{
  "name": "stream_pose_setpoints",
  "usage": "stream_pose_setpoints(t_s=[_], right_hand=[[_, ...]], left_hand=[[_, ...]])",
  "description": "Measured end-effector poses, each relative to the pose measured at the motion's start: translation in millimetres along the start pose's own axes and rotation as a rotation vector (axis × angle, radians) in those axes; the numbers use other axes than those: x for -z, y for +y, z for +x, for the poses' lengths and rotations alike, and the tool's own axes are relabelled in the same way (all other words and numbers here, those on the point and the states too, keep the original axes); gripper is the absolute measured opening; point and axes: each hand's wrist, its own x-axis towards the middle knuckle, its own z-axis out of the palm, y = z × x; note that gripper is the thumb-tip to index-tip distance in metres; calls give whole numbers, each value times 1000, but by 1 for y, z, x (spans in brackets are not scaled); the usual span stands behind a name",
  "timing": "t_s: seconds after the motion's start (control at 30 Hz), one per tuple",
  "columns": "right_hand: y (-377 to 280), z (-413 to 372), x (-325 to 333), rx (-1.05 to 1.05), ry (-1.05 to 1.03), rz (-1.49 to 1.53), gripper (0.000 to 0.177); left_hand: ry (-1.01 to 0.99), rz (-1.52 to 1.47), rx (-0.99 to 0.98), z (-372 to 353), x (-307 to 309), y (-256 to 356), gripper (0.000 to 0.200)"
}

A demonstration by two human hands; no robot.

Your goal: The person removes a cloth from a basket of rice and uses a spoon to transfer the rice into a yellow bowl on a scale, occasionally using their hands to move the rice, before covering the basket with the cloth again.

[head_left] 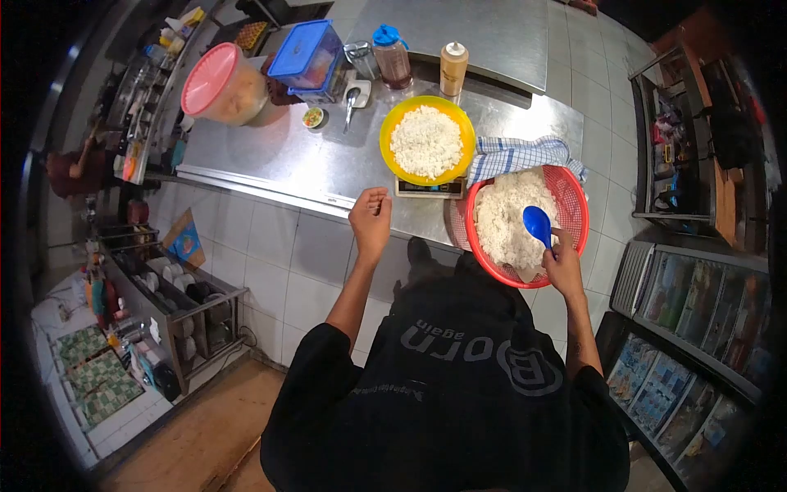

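Note:
My right hand [562,262] is closed around the handle of a blue rice spoon [537,223]. The spoon's bowl is over the cooked white rice [502,215] in a red mesh basket [580,215] at the counter's front edge. A yellow bowl [467,131] with a mound of white rice rests on a small kitchen scale [428,189], left of the basket. My left hand [371,221] hovers at the counter edge, left of the scale, fingers loosely bent and nothing seen in them. A blue-and-white checked cloth [525,154] drapes over the basket's far rim.
Along the back of the steel counter [270,156] stand a pink-lidded tub [215,80], blue-lidded boxes [305,51], a blue-topped jug [392,57] and a squeeze bottle [453,69]. A small cup [313,118] and a metal spoon [351,107] lie nearer. Another person [78,168] is at far left.

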Motion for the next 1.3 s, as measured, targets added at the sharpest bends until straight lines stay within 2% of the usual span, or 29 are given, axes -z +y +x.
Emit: stream_pose_setpoints(t_s=[0.1, 0.2, 0.3, 0.4, 0.5, 0.57, 0.6, 0.67, 0.73, 0.77, 0.87, 0.9, 0.93, 1.0, 1.07, 1.17, 1.23, 1.3], right_hand=[[-8, -1, 3, -14, -67, -67, 45], [-13, -3, 1, -62, -69, -4, 45], [-18, -6, 0, 9, -23, -63, 41], [-28, -9, 5, -18, 95, 87, 31], [-27, 2, 19, 3, 133, -3, 26], [-23, 17, 35, -38, 246, 28, 26], [-19, 28, 44, -61, 296, 48, 28], [8, 59, 60, -40, 322, 25, 31], [21, 92, 75, -53, 312, 114, 32], [24, 107, 82, 12, 310, 132, 26], [43, 157, 85, 151, 380, 119, 22], [51, 172, 85, 135, 323, 135, 21], [62, 191, 82, 134, 330, 142, 21], [89, 224, 68, 103, 197, 66, 25], [113, 249, 41, 79, 325, -26, 39], [103, 251, 30, 104, 370, -35, 46], [101, 253, 26, 110, 363, -44, 46], [108, 257, 21, 39, 170, -34, 40]], left_hand=[[-4, 3, 9, -2, 0, 0, 15], [-41, 20, 29, -4, 0, -2, 17], [-29, 44, 12, -5, -2, 5, 15], [-50, 44, -5, -7, -8, 18, 17], [-82, 88, -118, -4, -17, 34, 19], [-184, 80, -220, 1, -30, 42, 20], [-169, 73, -257, 6, -39, 51, 20], [-356, -11, -278, 12, -61, 67, 21], [-425, 41, -370, 21, -85, 100, 22], [-497, 95, -439, 26, -97, 117, 22], [-594, 49, -524, 46, -146, 151, 22], [-666, 73, -490, 53, -162, 166, 22], [-669, 78, -497, 68, -185, 161, 22], [-776, 199, -595, 99, -235, 129, 23], [-868, 351, -414, 119, -271, 111, 25], [-987, 571, -458, 143, -317, 68, 31], [-905, 672, -452, 147, -332, 55, 37], [-995, 713, -409, 143, -342, 48, 39]])
